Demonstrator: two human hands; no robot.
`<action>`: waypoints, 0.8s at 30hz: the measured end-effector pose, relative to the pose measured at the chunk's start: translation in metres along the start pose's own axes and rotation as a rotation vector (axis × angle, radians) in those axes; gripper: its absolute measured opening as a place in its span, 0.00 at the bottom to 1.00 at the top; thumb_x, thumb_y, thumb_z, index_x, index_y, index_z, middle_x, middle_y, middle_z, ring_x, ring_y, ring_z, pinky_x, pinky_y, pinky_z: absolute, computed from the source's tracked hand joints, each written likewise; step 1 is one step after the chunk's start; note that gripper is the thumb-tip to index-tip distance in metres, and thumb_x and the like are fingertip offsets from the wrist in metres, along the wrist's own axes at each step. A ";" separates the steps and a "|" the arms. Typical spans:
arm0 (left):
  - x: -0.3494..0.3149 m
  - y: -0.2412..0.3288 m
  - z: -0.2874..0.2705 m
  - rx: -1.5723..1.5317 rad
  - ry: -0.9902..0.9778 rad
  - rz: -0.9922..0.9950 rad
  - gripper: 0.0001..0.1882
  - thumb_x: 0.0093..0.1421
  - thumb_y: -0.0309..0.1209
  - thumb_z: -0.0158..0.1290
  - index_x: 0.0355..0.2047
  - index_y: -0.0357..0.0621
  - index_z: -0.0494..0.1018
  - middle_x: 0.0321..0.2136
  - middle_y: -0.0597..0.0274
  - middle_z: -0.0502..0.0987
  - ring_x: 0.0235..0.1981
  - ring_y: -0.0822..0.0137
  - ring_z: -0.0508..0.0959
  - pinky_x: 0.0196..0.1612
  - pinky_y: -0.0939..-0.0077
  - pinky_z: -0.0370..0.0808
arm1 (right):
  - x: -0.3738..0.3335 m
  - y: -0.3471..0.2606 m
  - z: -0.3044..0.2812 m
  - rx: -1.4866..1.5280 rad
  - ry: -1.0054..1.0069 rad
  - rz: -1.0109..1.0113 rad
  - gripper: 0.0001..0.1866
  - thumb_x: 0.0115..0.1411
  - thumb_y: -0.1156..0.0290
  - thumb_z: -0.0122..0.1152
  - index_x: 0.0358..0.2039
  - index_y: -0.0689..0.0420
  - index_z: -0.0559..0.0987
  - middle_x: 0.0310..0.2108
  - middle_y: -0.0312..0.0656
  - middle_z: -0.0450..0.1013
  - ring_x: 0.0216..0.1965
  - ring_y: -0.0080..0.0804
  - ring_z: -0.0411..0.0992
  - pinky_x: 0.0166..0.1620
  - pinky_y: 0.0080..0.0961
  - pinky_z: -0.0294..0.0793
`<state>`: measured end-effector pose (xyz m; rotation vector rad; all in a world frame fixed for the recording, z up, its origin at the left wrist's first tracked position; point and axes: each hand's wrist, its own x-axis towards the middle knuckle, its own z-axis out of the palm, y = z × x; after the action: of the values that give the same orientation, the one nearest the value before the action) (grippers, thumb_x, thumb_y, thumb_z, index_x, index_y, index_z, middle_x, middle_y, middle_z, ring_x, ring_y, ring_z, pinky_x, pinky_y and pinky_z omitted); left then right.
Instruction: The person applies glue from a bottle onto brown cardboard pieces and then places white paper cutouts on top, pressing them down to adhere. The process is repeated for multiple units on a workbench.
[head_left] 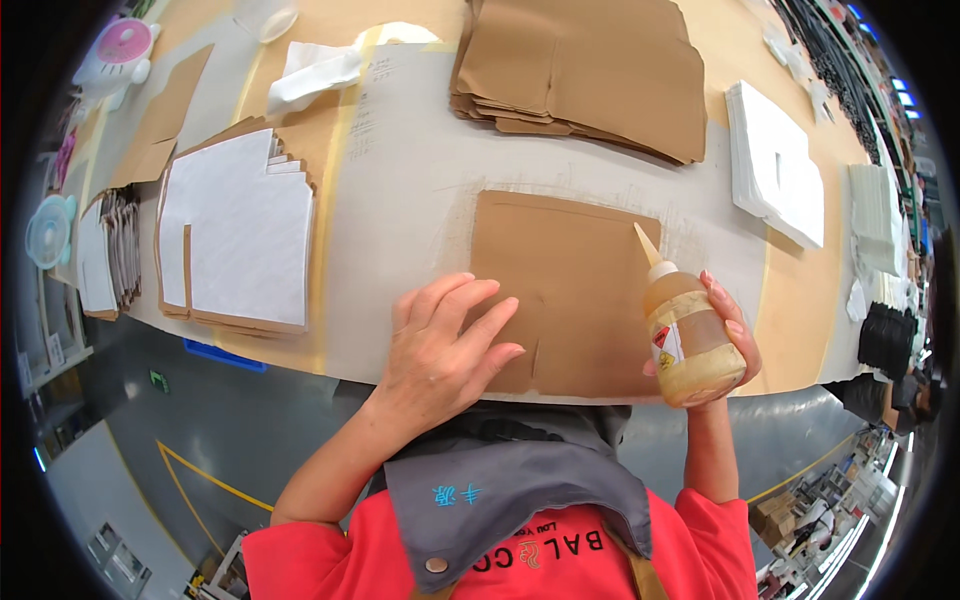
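Note:
A flat brown cardboard sheet lies on the table right in front of me. My right hand is wrapped round a translucent glue bottle with yellowish liquid and a long pointed nozzle. The bottle is tilted, its tip up near the sheet's far right corner; I cannot tell whether it touches. Over the sheet's left edge hovers my left hand, fingers spread and holding nothing.
Beyond the sheet is a stack of brown cardboard. White-faced cut panels are piled at the left, with a crumpled white cloth behind them. At the right lie stacked white pieces. The table's near edge runs by my waist.

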<state>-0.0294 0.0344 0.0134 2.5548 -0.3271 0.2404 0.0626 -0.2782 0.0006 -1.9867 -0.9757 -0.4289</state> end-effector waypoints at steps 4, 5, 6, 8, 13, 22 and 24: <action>0.001 0.003 0.002 0.006 -0.008 0.008 0.21 0.58 0.43 0.63 0.48 0.47 0.80 0.52 0.61 0.74 0.54 0.57 0.71 0.55 0.63 0.62 | -0.011 0.004 -0.004 0.079 0.139 0.088 0.55 0.40 0.52 0.86 0.61 0.49 0.57 0.59 0.56 0.68 0.59 0.56 0.70 0.59 0.54 0.74; 0.002 0.004 0.003 0.007 -0.010 0.012 0.21 0.58 0.43 0.63 0.48 0.47 0.80 0.52 0.61 0.74 0.54 0.57 0.71 0.55 0.63 0.62 | -0.014 0.005 -0.006 0.061 0.166 0.123 0.55 0.41 0.50 0.85 0.62 0.49 0.57 0.59 0.56 0.68 0.59 0.56 0.70 0.59 0.54 0.74; 0.002 0.005 0.003 0.008 -0.013 0.012 0.21 0.58 0.43 0.63 0.48 0.47 0.80 0.52 0.61 0.74 0.54 0.57 0.71 0.55 0.63 0.62 | -0.017 0.006 -0.007 0.047 0.193 0.158 0.54 0.42 0.48 0.83 0.62 0.50 0.57 0.59 0.56 0.68 0.59 0.56 0.70 0.60 0.54 0.73; 0.002 0.007 0.004 0.008 -0.017 0.013 0.21 0.57 0.43 0.63 0.48 0.47 0.80 0.52 0.61 0.74 0.54 0.57 0.71 0.55 0.63 0.62 | -0.019 0.006 -0.009 0.016 0.232 0.243 0.54 0.44 0.44 0.81 0.62 0.52 0.56 0.60 0.57 0.67 0.60 0.57 0.69 0.60 0.54 0.72; 0.002 0.013 0.003 0.003 -0.024 0.028 0.21 0.57 0.42 0.63 0.49 0.47 0.80 0.52 0.61 0.74 0.54 0.57 0.71 0.54 0.63 0.62 | -0.015 -0.003 -0.007 0.094 0.369 0.469 0.57 0.47 0.38 0.75 0.64 0.55 0.53 0.64 0.58 0.61 0.64 0.58 0.65 0.64 0.54 0.67; -0.003 0.024 0.003 -0.009 -0.031 0.043 0.21 0.57 0.42 0.63 0.47 0.46 0.80 0.51 0.62 0.73 0.56 0.60 0.70 0.55 0.63 0.62 | -0.023 -0.020 -0.015 0.249 0.426 0.597 0.58 0.47 0.39 0.76 0.65 0.53 0.51 0.66 0.57 0.58 0.65 0.58 0.63 0.66 0.56 0.64; -0.004 0.025 0.003 -0.014 -0.033 0.047 0.21 0.57 0.42 0.63 0.47 0.46 0.80 0.51 0.62 0.73 0.56 0.61 0.70 0.55 0.63 0.62 | -0.030 -0.023 -0.018 0.237 0.410 0.587 0.57 0.46 0.40 0.77 0.65 0.52 0.51 0.66 0.57 0.59 0.65 0.58 0.63 0.66 0.56 0.64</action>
<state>-0.0401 0.0131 0.0227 2.5414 -0.4008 0.2131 0.0270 -0.2990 0.0054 -1.7668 -0.1596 -0.3468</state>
